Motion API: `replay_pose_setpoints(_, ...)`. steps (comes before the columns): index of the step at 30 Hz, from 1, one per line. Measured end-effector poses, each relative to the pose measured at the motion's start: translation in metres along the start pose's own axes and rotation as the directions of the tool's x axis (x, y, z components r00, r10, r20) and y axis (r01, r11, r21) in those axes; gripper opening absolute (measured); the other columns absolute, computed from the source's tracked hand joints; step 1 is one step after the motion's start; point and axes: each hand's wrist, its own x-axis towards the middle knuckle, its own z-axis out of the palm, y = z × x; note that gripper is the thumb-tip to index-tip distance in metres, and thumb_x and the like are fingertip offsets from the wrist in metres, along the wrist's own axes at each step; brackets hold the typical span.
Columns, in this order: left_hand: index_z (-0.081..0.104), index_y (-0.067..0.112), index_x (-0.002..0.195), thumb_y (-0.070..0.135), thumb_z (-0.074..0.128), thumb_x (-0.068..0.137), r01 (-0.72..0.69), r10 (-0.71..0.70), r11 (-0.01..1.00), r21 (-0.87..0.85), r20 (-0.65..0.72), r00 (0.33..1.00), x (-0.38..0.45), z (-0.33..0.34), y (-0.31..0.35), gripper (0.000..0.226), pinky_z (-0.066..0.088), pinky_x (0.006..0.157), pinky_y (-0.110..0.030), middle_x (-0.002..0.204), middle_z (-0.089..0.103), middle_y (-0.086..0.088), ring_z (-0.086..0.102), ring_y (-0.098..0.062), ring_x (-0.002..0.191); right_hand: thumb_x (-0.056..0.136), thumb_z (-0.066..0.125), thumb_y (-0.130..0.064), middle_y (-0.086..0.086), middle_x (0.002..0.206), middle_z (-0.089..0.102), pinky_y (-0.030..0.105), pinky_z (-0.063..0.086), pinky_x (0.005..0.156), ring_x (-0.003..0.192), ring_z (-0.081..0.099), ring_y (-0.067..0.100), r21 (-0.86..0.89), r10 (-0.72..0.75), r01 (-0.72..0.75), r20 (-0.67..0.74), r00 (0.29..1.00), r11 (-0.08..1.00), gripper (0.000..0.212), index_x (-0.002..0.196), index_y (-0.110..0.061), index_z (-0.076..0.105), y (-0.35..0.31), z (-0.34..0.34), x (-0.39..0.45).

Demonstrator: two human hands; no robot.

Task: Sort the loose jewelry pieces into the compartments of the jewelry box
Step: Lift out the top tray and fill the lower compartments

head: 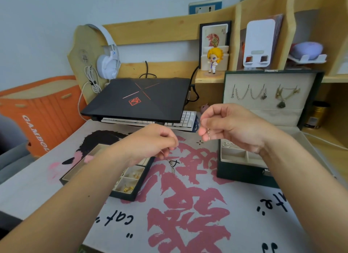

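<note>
Head view: left hand (150, 141) fingers pinch a thin silver dangling jewelry piece (172, 167) above the printed mat surface (188, 205), beside the dark green compartment tray (130, 181). Right hand (233, 126) fingers pinch small silver rings (208, 133) over the open dark green jewelry box (243, 170).

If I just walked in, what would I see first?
Two hands in the middle: the left hand pinches a dangling earring, and the right hand pinches a small ring. Under them lies a desk mat with big pink writing. At the right stands the open jewelry box with necklaces hanging in its lid, and a tray of gold bits sits under the left arm.
</note>
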Motion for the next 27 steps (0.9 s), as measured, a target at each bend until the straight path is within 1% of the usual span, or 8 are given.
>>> replay_pose_setpoints(3,0.072,0.021,0.1,0.007,0.055,0.1,0.035,-0.033,0.979,0.199,-0.009,0.999,0.006,0.014,-0.021,0.022,0.062,0.084,-0.032,0.094,0.074,-0.001,0.072,-0.015,0.084,0.097,0.059,-0.002,0.017,0.089,0.077,0.034,0.062,0.08,0.082,0.075,0.031,-0.152,-0.007,-0.006,-0.087,0.996,0.988,0.005,0.1,0.0,0.061,-0.002,-0.001,-0.001)
replay_pose_setpoints(6,0.069,0.017,0.124,-0.008,0.052,0.095,0.082,-0.052,0.876,0.475,-0.076,0.996,0.019,0.034,-0.041,0.042,0.057,0.092,-0.03,0.121,0.066,-0.004,0.066,-0.023,0.109,0.094,0.067,-0.012,0.006,0.089,0.077,0.036,0.057,0.086,0.089,0.073,0.022,-0.414,-0.051,0.01,-0.088,0.995,0.91,0.003,0.095,-0.01,0.069,-0.003,-0.001,-0.002)
replay_pose_setpoints(8,0.072,0.014,0.121,-0.011,0.055,0.091,0.093,-0.031,0.826,0.555,-0.12,0.992,0.03,0.039,-0.048,0.042,0.057,0.094,-0.036,0.124,0.066,-0.008,0.065,-0.029,0.112,0.092,0.07,-0.019,-0.004,0.085,0.073,0.029,0.05,0.079,0.085,0.067,0.012,-0.559,-0.062,0.008,-0.078,0.995,0.829,0.007,0.086,-0.023,0.073,-0.004,0.0,-0.003)
replay_pose_setpoints(11,0.077,0.016,0.11,-0.008,0.06,0.091,0.085,-0.039,0.824,0.56,-0.093,0.995,0.043,0.037,-0.049,0.035,0.056,0.1,-0.04,0.116,0.071,-0.004,0.065,-0.025,0.113,0.091,0.071,-0.021,-0.007,0.075,0.062,0.025,0.041,0.067,0.073,0.056,0.011,-0.593,-0.041,-0.044,-0.129,0.991,0.804,0.012,0.079,-0.026,0.073,-0.006,-0.003,-0.005)
replay_pose_setpoints(14,0.077,0.014,0.101,-0.005,0.068,0.091,0.119,-0.102,0.86,0.496,-0.061,0.993,0.05,0.031,-0.044,0.024,0.058,0.097,-0.038,0.079,0.068,0.008,0.07,-0.013,0.081,0.091,0.071,-0.02,-0.009,0.069,0.058,0.024,0.04,0.063,0.067,0.052,0.008,-0.589,-0.031,-0.059,-0.141,0.99,0.806,0.013,0.079,-0.024,0.073,-0.01,-0.009,-0.007)
replay_pose_setpoints(16,0.078,0.013,0.101,0.0,0.073,0.091,0.125,-0.116,0.859,0.497,-0.048,0.992,0.054,0.028,-0.044,0.017,0.06,0.092,-0.034,0.068,0.065,0.012,0.071,-0.012,0.075,0.09,0.072,-0.019,-0.009,0.068,0.061,0.031,0.048,0.066,0.067,0.055,0.009,-0.584,-0.05,-0.045,-0.145,0.988,0.811,0.013,0.079,-0.023,0.073,-0.011,-0.014,-0.008)
replay_pose_setpoints(20,0.078,0.009,0.09,0.001,0.071,0.092,0.156,-0.143,0.863,0.481,-0.063,0.988,0.06,0.029,-0.043,0.01,0.064,0.072,-0.027,0.065,0.07,0.005,0.071,-0.007,0.056,0.09,0.071,-0.017,0.0,0.077,0.067,0.046,0.056,0.082,0.072,0.058,0.013,-0.574,-0.072,-0.043,-0.176,0.982,0.818,0.009,0.082,-0.02,0.073,-0.015,-0.024,-0.009)
replay_pose_setpoints(27,0.072,0.011,0.085,-0.004,0.055,0.096,0.113,-0.148,0.827,0.551,0.019,0.989,0.061,0.03,-0.035,0.025,0.059,0.063,-0.02,0.071,0.074,-0.003,0.07,-0.008,0.055,0.092,0.069,-0.016,0.007,0.081,0.068,0.048,0.055,0.076,0.073,0.056,0.022,-0.525,-0.109,-0.028,-0.228,0.968,0.85,0.008,0.085,-0.017,0.073,-0.02,-0.034,-0.018)
